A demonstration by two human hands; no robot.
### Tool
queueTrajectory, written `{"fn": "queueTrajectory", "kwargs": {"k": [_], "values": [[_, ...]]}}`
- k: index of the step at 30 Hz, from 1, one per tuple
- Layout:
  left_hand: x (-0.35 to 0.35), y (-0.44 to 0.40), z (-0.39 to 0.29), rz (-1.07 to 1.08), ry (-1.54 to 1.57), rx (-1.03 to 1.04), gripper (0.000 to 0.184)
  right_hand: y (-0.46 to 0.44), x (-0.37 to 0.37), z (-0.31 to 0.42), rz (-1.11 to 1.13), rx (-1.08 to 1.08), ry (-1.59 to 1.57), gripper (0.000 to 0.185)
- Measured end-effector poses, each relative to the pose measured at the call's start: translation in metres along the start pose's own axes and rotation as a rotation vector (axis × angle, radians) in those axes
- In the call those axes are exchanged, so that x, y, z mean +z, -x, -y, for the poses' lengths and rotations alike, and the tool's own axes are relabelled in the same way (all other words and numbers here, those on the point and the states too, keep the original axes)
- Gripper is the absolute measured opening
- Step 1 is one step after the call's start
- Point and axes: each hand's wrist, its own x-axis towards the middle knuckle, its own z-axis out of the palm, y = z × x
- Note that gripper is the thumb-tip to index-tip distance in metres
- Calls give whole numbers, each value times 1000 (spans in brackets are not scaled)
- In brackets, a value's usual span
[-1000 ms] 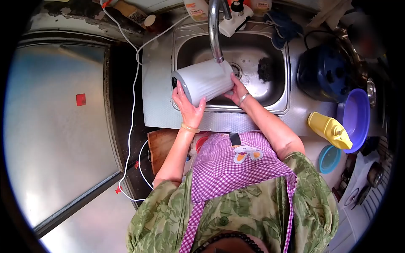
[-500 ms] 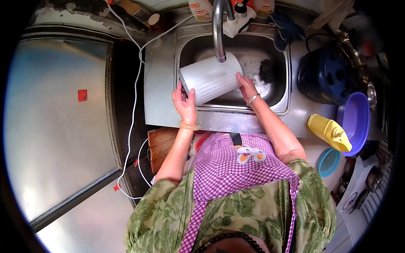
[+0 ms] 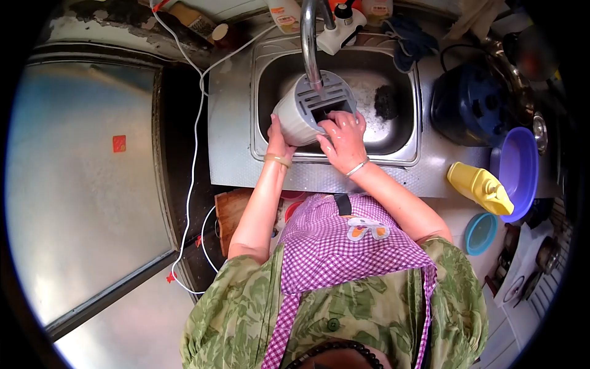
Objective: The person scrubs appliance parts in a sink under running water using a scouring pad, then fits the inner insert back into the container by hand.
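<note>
A white ribbed knife holder point(image 3: 294, 115) with a grey slotted top is tilted over the steel sink point(image 3: 407, 144), its slots facing up under the tap point(image 3: 309, 52). My left hand point(image 3: 278, 136) is wrapped round its lower left side, fingers partly hidden behind it. Wet fingers of my right hand point(image 3: 345, 138) curl over the rim at the large square opening, some of them reaching inside. Whether water runs from the spout, I cannot tell. A dark scrubber-like clump point(image 3: 386, 102) lies in the basin, right of the holder.
Right of the sink are a dark blue pot-like appliance point(image 3: 470, 107), a purple basin point(image 3: 522, 172) and a yellow bottle point(image 3: 476, 184) on its side. Dark gloves point(image 3: 410, 43) lie at the back corner. A white cable point(image 3: 195, 132) hangs at the left.
The holder has been turned from lying sideways so that its slotted top faces up under the tap. My right hand has moved from its far end to the opening.
</note>
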Motion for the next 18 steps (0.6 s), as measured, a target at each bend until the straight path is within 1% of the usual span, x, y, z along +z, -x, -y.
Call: {"fn": "queueTrajectory", "kwargs": {"k": [2, 3, 6, 9, 12, 13, 16, 17, 18], "values": [[-8, -15, 7, 67, 111, -131, 77, -1, -2, 9, 18, -34, 98, 32], [-5, -17, 9, 154, 168, -166, 80, -1, -4, 12, 35, -28, 100, 36], [1, -21, 11, 162, 226, -222, 80, 1, -5, 8, 50, -27, 112, 33], [19, -26, 19, 78, 125, -213, 80, 8, 0, -6, 46, 4, 101, 27], [23, -31, 23, 35, 26, -288, 79, 12, -6, -14, 25, 0, 114, 22], [41, -9, 8, 55, -36, -318, 79, 16, -5, -20, 29, -40, 142, 21], [45, 6, 8, 324, -168, -4, 83, 28, -1, -30, 37, -129, 217, 17], [46, 13, 10, 331, -255, -1, 81, 34, -2, -27, 46, -142, 237, 14], [46, 15, 14, 275, -324, 27, 77, 39, -2, -25, 58, -157, 255, 12]]}}
